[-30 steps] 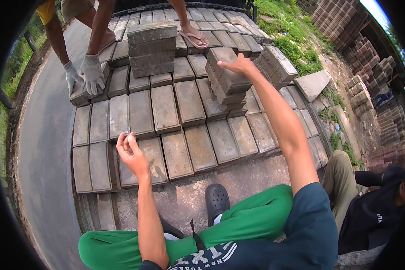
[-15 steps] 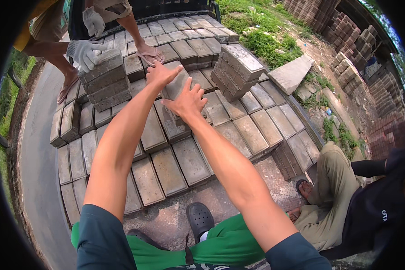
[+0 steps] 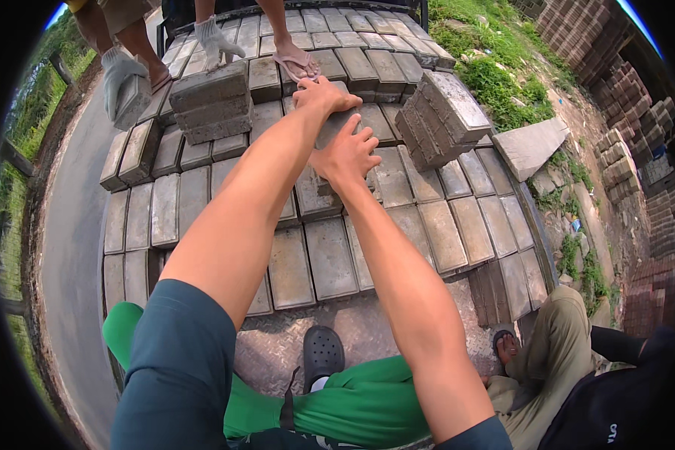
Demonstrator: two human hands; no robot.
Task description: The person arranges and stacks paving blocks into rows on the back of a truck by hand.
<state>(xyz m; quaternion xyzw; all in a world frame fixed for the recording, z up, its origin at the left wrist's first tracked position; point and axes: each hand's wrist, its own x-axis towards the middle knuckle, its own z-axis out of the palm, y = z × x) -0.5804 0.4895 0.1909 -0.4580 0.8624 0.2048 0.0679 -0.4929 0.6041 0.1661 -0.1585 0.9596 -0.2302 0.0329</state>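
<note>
Both my arms reach forward over a bed of grey concrete paving blocks. Between my hands is a small stack of paving blocks, its top partly covered by my fingers. My left hand curls over the far end of that stack. At its near right side, my right hand grips with fingers bent. Whether the stack is lifted off the layer beneath, I cannot tell. To its right stands another stack of blocks, and to its left a third stack.
A co-worker stands at the far left; one gloved hand holds a block, the other gloved hand is above the left stack. Another person sits at the right. Metal flooring lies by my shoe; a road runs left.
The co-worker's gloved hand has taken a block off the left stack and moved it left. My hands stay at the same stack while the view has shifted.
</note>
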